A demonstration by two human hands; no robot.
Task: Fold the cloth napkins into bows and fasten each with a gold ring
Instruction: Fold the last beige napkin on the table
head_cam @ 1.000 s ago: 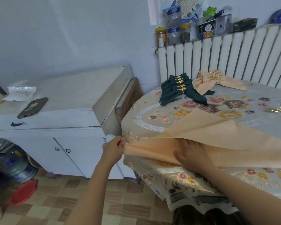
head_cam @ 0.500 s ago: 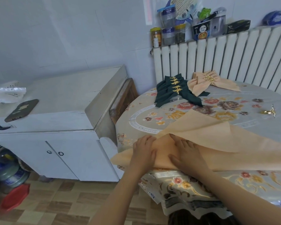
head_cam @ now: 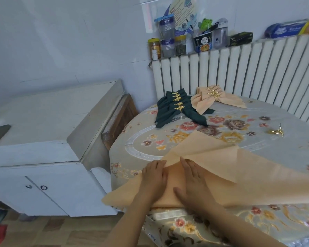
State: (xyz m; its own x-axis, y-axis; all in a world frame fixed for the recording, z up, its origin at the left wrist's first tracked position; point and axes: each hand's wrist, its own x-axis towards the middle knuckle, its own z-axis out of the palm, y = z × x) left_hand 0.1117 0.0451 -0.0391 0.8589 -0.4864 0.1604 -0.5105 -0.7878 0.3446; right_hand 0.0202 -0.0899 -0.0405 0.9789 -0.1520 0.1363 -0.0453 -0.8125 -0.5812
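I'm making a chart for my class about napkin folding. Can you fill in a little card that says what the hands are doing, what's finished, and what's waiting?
Left hand: pressing flat on the peach cloth napkin
Right hand: also pressing flat on it, beside the left
Napkin state: spread out, partly folded, one corner hanging over the edge of the floral-clothed round table
Finished bows: dark green ringed napkin bows and peach ringed napkin bows at the far side
Waiting: loose gold napkin ring, lying apart to the right
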